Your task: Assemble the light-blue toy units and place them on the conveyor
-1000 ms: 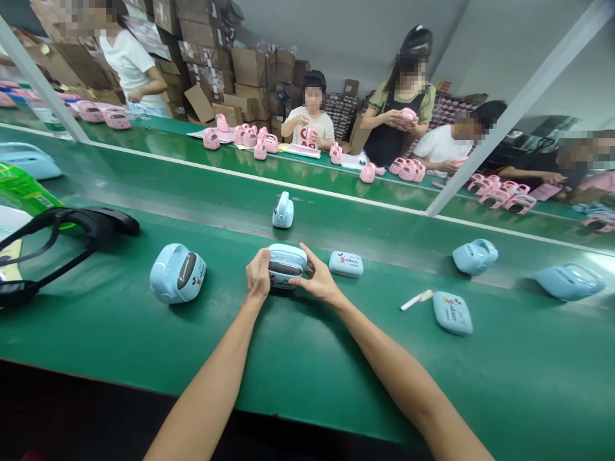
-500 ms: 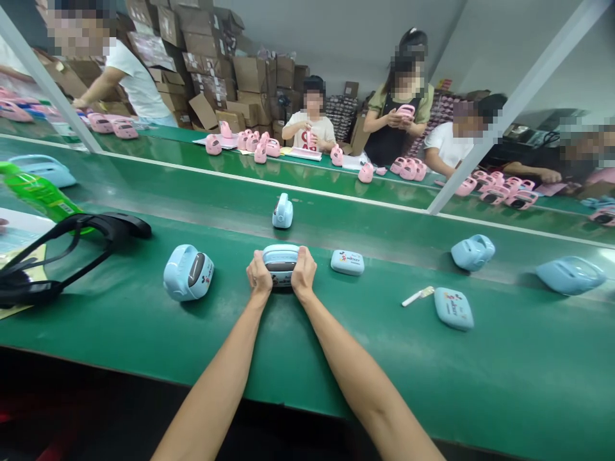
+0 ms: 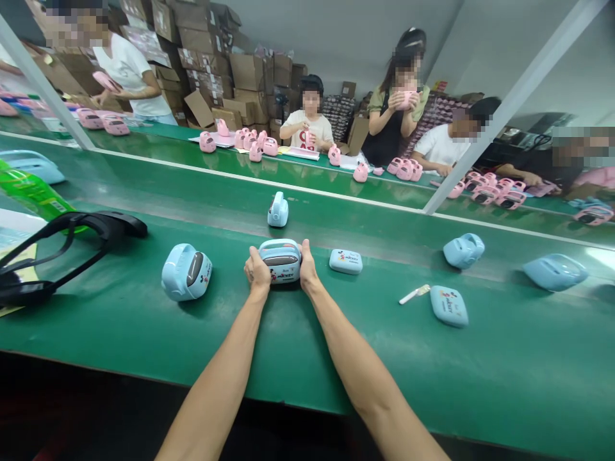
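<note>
Between my two hands is a light blue plastic case [image 3: 282, 261] with a carry handle on top, a dark window and a Mickey print on its front. My left hand [image 3: 258, 271] grips its left end, fingers wrapped behind. At the right end, my right hand [image 3: 308, 269] presses with the thumb up along the side. To the left stands a similar blue handled case [image 3: 186, 273], turned at an angle. A flat blue printed panel [image 3: 346, 261] lies just right of my right hand. Further right are a second printed panel [image 3: 448, 306] and a small white stick-like piece [image 3: 414, 294].
Another handled case [image 3: 278, 210] stands beyond my hands; two more blue shells [image 3: 464, 250] [image 3: 555, 272] lie at right. A black strap headset [image 3: 91, 240] and green bottle [image 3: 36, 192] occupy the left. Co-workers [image 3: 307, 125] handle pink cases across the green bench [image 3: 307, 358].
The case's printed front now shows more fully, and my right hand's grip has shifted to its side edge. Across the bench, a person at left has straightened and holds a pink piece.
</note>
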A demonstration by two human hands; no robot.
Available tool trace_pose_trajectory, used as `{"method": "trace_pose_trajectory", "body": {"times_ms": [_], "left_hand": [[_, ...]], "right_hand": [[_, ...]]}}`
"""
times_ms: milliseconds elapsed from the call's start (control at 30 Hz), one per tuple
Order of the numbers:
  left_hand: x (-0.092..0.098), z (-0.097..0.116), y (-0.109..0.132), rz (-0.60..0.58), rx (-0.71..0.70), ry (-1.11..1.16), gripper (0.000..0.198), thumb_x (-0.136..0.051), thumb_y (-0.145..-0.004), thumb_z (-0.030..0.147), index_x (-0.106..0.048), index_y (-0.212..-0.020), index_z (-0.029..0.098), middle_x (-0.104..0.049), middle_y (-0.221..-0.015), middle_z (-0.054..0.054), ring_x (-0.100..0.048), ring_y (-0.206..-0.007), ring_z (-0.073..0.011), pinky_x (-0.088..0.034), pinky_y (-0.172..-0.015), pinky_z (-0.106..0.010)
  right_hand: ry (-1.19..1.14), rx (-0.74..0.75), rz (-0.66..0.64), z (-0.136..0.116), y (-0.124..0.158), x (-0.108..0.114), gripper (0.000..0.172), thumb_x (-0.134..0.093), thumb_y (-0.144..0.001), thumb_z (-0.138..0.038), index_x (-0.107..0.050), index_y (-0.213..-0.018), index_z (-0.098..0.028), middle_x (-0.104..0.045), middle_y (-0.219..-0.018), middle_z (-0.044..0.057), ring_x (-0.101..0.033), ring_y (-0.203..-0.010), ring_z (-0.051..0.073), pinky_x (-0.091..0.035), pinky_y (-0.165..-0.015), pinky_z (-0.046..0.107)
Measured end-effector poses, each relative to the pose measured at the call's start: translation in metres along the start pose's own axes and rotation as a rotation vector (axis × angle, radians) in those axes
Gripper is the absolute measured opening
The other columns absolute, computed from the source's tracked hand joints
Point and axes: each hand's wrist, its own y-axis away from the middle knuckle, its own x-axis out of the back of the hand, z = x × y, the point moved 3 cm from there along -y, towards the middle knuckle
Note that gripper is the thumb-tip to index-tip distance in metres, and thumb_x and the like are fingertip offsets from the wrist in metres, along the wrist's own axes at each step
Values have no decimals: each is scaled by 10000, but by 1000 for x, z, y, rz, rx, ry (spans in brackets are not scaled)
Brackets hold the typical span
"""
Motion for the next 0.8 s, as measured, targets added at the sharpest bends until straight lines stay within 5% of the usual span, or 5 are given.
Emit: {"method": "trace_pose_trajectory", "body": {"times_ms": [100,200,367,567,800], "left_hand": [[1,3,-4,-42,89,99,601,-245,-970,593,-680,-867,190,-728,-743,-104,-739,-888,-288,-574,-772,-390],[4,9,0,-156,329,275,624,-220,-992,574,-680,-939,156,-726,-702,-103,-750,-748,-281,-596,-684,-407],[5,30,20,-505,718,546,588,-373,-952,628,-687,-1059,142,-758,-807,-148,-757,-809,-348,-608,-726,-536],[6,41,30,-717,756,611,485,-545,-902,527,-665,-1172,142,-772,-950,-179,-745,-936,-397,-575,-838,-642],[2,38,31,-627,699,643,367,-619,-896,371,-655,-1191,157,-779,-970,-139,-756,-895,-350,-598,-829,-610]], "right_hand": [[-225,-26,-153,-8,6,9,853,-383,-821,-884,-710,-1242,-217,-765,-1170,68,-655,-1205,287,-506,-1024,413],[-243,29,-226,-19,14,17,681,-699,-762,-694,-699,-1283,-257,-669,-1381,31,-528,-1379,291,-385,-1167,426],[-194,8,-162,-31,16,26,640,-766,-754,-563,-696,-1297,-231,-651,-1404,53,-527,-1378,294,-347,-1192,430],[-165,-48,-103,-37,12,34,542,-709,-808,-571,-730,-1227,-228,-701,-1323,47,-579,-1308,285,-408,-1138,420],[-161,-42,-80,-32,9,35,573,-659,-833,-612,-719,-1240,-212,-716,-1272,73,-619,-1237,306,-477,-1072,457]]}}
